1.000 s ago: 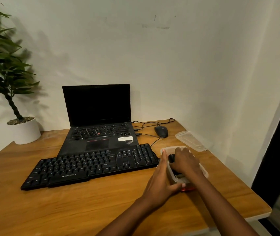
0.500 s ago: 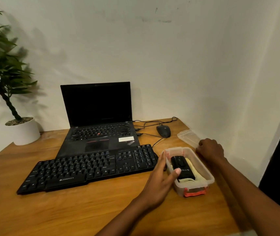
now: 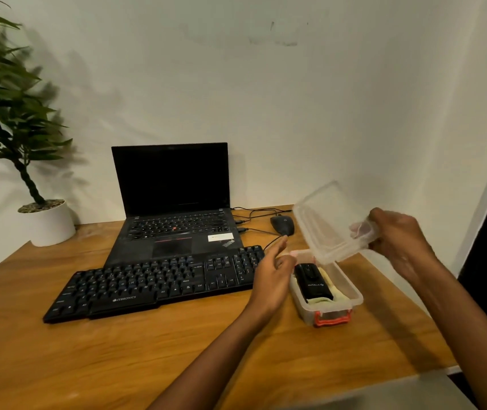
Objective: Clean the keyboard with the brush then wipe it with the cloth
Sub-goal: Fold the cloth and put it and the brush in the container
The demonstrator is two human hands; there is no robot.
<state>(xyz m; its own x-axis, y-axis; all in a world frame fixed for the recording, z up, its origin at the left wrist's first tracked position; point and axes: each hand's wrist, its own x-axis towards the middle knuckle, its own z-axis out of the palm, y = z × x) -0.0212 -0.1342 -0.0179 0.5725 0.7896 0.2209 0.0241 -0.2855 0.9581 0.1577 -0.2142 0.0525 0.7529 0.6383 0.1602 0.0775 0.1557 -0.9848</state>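
The clear box [image 3: 353,294], orange clasp forward, holds the black brush [image 3: 313,284] lying on a yellow cloth [image 3: 337,295]. The left hand [image 3: 271,276] hangs loose-fingered just beside it, right of the keyboard [image 3: 159,282]. Farther back, the right hand [image 3: 399,241] grips the clear lid [image 3: 325,223], tilted above the box.

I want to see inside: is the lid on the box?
No, the right hand holds the lid up above the open box.
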